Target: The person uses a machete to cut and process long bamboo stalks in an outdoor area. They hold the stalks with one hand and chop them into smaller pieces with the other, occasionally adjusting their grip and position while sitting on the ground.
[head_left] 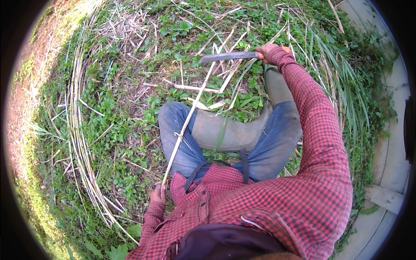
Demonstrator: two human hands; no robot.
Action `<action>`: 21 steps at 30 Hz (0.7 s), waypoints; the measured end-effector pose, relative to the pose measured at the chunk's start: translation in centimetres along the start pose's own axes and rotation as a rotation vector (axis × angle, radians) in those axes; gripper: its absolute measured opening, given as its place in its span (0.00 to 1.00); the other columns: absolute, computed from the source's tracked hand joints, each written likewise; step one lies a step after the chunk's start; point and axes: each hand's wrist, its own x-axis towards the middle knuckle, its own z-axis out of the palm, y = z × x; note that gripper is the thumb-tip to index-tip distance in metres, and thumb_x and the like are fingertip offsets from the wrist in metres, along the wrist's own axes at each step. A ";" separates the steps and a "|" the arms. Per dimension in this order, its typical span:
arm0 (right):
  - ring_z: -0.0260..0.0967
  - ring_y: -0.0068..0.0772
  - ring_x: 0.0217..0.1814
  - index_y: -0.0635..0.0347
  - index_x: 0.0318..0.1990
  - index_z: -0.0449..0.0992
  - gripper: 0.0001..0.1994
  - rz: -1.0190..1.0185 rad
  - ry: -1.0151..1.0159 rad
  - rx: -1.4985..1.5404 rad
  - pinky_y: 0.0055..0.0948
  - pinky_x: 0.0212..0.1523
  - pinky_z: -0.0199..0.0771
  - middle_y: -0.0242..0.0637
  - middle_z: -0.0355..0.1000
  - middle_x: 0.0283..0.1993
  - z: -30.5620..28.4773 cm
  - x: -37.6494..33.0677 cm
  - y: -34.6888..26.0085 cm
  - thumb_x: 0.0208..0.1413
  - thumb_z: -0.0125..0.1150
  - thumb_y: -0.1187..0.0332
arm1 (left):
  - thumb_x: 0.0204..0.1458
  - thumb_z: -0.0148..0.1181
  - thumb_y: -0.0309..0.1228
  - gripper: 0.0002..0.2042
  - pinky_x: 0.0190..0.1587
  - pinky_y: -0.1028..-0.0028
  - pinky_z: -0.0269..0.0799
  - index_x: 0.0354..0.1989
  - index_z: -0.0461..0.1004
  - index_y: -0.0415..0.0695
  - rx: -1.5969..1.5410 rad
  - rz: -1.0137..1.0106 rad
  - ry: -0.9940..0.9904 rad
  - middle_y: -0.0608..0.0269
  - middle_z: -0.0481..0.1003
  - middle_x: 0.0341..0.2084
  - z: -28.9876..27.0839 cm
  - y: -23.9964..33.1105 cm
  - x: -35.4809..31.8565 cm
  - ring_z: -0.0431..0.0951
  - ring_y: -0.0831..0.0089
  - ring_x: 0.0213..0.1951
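Observation:
A machete [229, 56] with a dark, curved blade is gripped by its orange handle in my right hand [269, 52], held out ahead and to the right. Its blade reaches leftward and crosses the far part of a long pale cane stalk [185, 125]; whether it touches the stalk I cannot tell. My left hand [158, 193] is closed around the near end of that stalk, low beside my left hip. From there the stalk slants up and away over my left knee, with a node partway along it.
Long thin stalks [74, 108] lie in a curved bundle on the left. Cut pieces [197, 88] are scattered ahead on the weedy ground. Long green leaves [346, 82] lie at the right, before a pale wall [392, 117]. My rubber boots [229, 130] are folded in front of me.

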 end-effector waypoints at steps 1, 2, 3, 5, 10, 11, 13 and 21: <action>0.69 0.49 0.41 0.57 0.38 0.67 0.12 0.170 0.032 0.093 0.43 0.41 0.69 0.48 0.70 0.34 1.9 1.1 2.1 0.46 0.52 0.64 | 0.54 0.46 0.39 0.13 0.23 0.61 0.64 0.38 0.69 0.43 0.009 0.043 0.007 0.47 0.69 0.16 0.0 0.3 0.3 0.71 0.47 0.22; 0.68 0.49 0.44 0.60 0.42 0.69 0.15 0.459 0.188 0.292 0.42 0.44 0.68 0.48 0.70 0.39 3.4 2.0 2.6 0.50 0.49 0.61 | 0.54 0.46 0.39 0.13 0.23 0.61 0.64 0.38 0.69 0.43 0.013 0.085 0.018 0.46 0.69 0.16 0.5 0.9 0.6 0.71 0.48 0.23; 0.67 0.49 0.45 0.61 0.44 0.69 0.17 0.546 0.142 0.364 0.42 0.45 0.67 0.48 0.70 0.41 3.6 2.2 3.0 0.51 0.48 0.59 | 0.54 0.46 0.40 0.14 0.24 0.61 0.64 0.39 0.68 0.42 0.017 0.125 0.020 0.46 0.69 0.17 0.9 1.3 0.7 0.72 0.48 0.23; 0.67 0.49 0.48 0.60 0.46 0.68 0.19 0.664 0.131 0.405 0.41 0.47 0.66 0.49 0.69 0.44 3.9 2.8 3.7 0.52 0.47 0.57 | 0.54 0.45 0.40 0.14 0.25 0.62 0.65 0.38 0.68 0.41 0.064 0.219 0.050 0.45 0.70 0.18 0.6 1.4 1.3 0.73 0.49 0.24; 0.70 0.50 0.37 0.56 0.44 0.64 0.14 0.202 0.151 0.149 0.45 0.37 0.69 0.46 0.71 0.33 0.7 -2.1 0.9 0.51 0.49 0.61 | 0.55 0.45 0.40 0.15 0.24 0.65 0.64 0.29 0.68 0.38 -0.103 0.019 -0.103 0.49 0.68 0.15 0.9 -0.2 0.8 0.71 0.55 0.19; 0.70 0.50 0.36 0.56 0.43 0.64 0.14 0.066 0.127 0.077 0.44 0.36 0.69 0.46 0.71 0.32 0.1 -2.8 0.4 0.50 0.51 0.63 | 0.55 0.45 0.39 0.15 0.23 0.66 0.63 0.28 0.67 0.38 -0.114 0.028 -0.103 0.50 0.67 0.14 1.3 -0.9 0.6 0.69 0.58 0.18; 0.70 0.49 0.35 0.55 0.43 0.63 0.15 -0.074 0.093 -0.040 0.44 0.35 0.69 0.45 0.71 0.30 1.2 -2.8 0.7 0.46 0.53 0.67 | 0.54 0.45 0.39 0.16 0.22 0.69 0.61 0.25 0.66 0.37 -0.118 0.084 -0.077 0.53 0.64 0.12 0.4 0.1 0.3 0.65 0.67 0.16; 0.72 0.37 0.32 0.64 0.42 0.70 0.23 1.003 0.448 0.966 0.32 0.35 0.72 0.43 0.73 0.34 4.8 1.7 6.2 0.38 0.65 0.62 | 0.54 0.47 0.37 0.13 0.26 0.72 0.64 0.29 0.69 0.38 -0.075 0.033 -0.021 0.54 0.67 0.14 -0.5 1.3 0.0 0.68 0.69 0.19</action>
